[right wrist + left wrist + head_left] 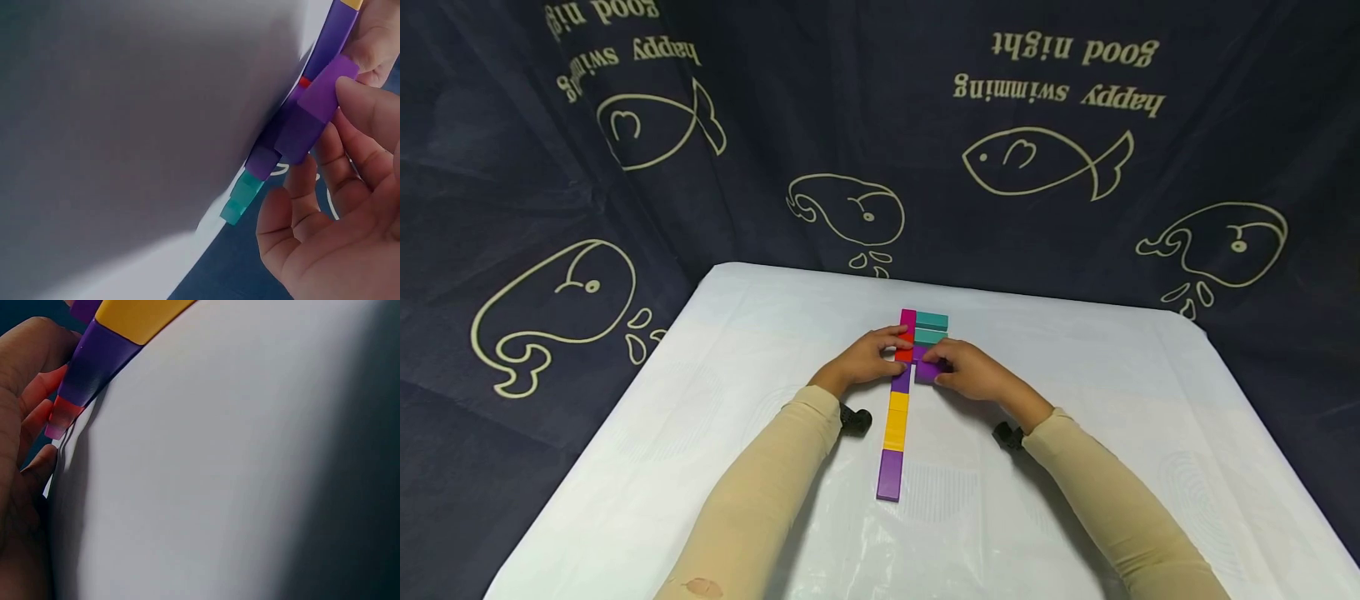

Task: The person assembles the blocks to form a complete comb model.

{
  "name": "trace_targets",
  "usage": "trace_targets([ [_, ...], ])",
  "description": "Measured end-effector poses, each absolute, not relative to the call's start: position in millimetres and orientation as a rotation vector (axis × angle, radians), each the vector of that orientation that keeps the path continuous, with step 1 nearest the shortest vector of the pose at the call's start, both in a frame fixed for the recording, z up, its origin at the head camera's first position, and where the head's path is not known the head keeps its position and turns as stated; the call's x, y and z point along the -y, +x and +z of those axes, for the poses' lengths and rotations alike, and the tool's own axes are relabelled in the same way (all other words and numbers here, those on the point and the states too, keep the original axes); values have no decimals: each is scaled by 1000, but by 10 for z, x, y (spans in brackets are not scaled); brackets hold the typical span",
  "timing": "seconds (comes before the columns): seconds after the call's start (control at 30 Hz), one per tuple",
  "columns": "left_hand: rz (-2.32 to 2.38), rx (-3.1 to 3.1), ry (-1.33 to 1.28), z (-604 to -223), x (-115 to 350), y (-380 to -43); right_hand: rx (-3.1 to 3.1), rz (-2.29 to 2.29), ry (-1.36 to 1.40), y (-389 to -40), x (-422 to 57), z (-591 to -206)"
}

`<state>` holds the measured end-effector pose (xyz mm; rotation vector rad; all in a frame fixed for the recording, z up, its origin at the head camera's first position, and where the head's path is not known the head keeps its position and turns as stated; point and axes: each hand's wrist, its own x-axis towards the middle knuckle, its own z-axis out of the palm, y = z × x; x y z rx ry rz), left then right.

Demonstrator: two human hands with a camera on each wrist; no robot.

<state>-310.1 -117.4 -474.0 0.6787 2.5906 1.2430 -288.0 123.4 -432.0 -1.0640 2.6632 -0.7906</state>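
A line of coloured blocks runs down the white table: pink [908, 317], red [905, 353], dark purple [901, 382], yellow [896, 425] and purple [890, 477] at the near end. My left hand [867, 357] rests along its left side, thumb at the dark purple block and fingertips on the red part. On the other side, my right hand [976, 371] pinches a purple block [322, 106] between thumb and fingers, tilted beside the line. Another purple block [262, 161] lies beyond it, partly hidden. Two teal blocks [932, 320] sit at the far end, sticking out rightward.
The white tabletop [1075, 500] spreads around both arms. A dark curtain with fish and whale drawings [1045, 162] hangs behind it. Black wrist cameras [855, 420] sit under both wrists, just above the table.
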Motion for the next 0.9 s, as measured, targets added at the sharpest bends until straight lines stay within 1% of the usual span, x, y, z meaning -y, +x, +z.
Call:
trace_targets([
  [0.53,1251,-2583,700,-4731,1161,-3098,-2675,-651,-1161,-2869,-1170,-4378],
  [0.9,1244,-2602,741,-4742,1158,-3103,-2712,-620,-1144,-2853,-1159,-4367],
])
